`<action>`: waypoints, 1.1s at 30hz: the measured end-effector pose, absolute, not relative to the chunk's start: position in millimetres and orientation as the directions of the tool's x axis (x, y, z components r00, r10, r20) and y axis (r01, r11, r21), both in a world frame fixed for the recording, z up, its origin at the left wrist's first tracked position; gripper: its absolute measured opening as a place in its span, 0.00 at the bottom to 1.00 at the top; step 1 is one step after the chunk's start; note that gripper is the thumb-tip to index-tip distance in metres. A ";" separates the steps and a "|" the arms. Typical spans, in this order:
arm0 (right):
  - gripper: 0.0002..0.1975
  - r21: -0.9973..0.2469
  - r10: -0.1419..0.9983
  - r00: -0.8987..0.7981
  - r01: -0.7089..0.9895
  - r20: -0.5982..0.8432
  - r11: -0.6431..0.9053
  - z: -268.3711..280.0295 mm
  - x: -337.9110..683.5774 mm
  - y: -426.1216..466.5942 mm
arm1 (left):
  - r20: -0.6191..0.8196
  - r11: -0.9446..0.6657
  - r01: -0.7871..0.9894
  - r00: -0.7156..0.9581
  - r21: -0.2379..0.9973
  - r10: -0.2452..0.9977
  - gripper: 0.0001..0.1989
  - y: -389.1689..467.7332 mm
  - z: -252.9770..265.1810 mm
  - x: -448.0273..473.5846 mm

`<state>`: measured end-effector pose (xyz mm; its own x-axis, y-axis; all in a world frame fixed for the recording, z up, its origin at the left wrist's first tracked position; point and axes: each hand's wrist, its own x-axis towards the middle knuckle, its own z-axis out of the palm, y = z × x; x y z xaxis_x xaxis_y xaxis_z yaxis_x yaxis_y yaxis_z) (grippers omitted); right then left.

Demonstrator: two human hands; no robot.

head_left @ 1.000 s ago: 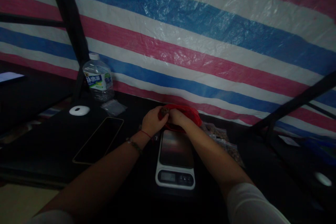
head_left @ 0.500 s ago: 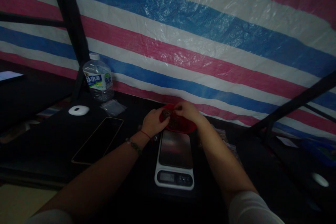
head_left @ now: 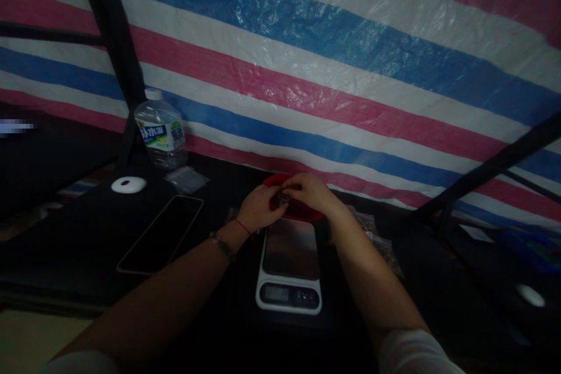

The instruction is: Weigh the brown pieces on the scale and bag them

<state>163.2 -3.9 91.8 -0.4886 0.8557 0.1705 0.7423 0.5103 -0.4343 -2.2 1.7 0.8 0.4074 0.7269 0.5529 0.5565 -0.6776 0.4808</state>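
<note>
The left hand (head_left: pixel 259 208) and right hand (head_left: pixel 309 191), fingers narrowly curled, meet at a small brown clump (head_left: pixel 284 197) between them, at a red container (head_left: pixel 277 179) — I can't tell which grips it — seemingly mid-handling, which calls for steady fingertips next.

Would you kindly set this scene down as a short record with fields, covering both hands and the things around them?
Left hand: at the red container, fingers at a brownish item too dim to identify
Right hand: fingers at the same item
Digital scale: on the near side of the container; reading illegible
Left side: smartphone, clear plastic bag, capped bottle
Right side: filled clear bags beside the right forearm
</note>
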 end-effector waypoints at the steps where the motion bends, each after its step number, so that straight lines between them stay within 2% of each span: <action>1: 0.09 -0.452 0.851 -0.493 0.727 0.180 0.516 91.1 165.2 -4.2 | 0.553 -0.679 0.551 0.408 0.485 0.726 0.19 1.6 0.6 -2.2; 8: 0.09 -0.574 0.884 -0.366 0.673 0.290 0.466 78.8 172.8 -13.7 | 0.564 -0.702 0.510 0.425 0.497 0.708 0.18 -1.3 0.7 -0.9; 14: 0.10 -0.575 0.871 -0.382 0.654 0.309 0.491 71.4 178.0 -24.9 | 0.562 -0.697 0.493 0.417 0.521 0.715 0.19 -2.1 -1.2 0.5; 20: 0.10 -0.522 0.842 -0.327 0.671 0.429 0.527 70.0 195.1 -33.7 | 0.496 -0.695 0.479 0.488 0.536 0.718 0.18 -6.5 3.5 -0.4; 22: 0.09 -0.523 0.846 -0.279 0.685 0.455 0.507 63.9 204.3 -38.9 | 0.466 -0.733 0.438 0.573 0.520 0.674 0.17 -10.1 6.0 0.2; 26: 0.09 -0.539 0.868 -0.203 0.713 0.453 0.448 40.7 224.0 -51.2 | 0.423 -0.834 0.303 0.751 0.462 0.507 0.16 -19.8 9.7 5.1; 31: 0.09 -0.590 0.885 -0.142 0.697 0.444 0.408 12.6 237.5 -59.8 | 0.369 -0.884 0.225 0.845 0.410 0.386 0.19 -25.5 10.9 8.6; 33: 0.10 -0.592 0.879 -0.136 0.691 0.456 0.414 8.7 237.9 -60.7 | 0.373 -0.890 0.199 0.854 0.410 0.363 0.23 -23.5 11.4 6.5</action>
<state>237.9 -60.7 8.7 -0.1364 0.8794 0.4560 0.6915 0.4142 -0.5919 6.5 -23.5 11.4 0.8539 0.3628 0.3732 0.1991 -0.8901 0.4100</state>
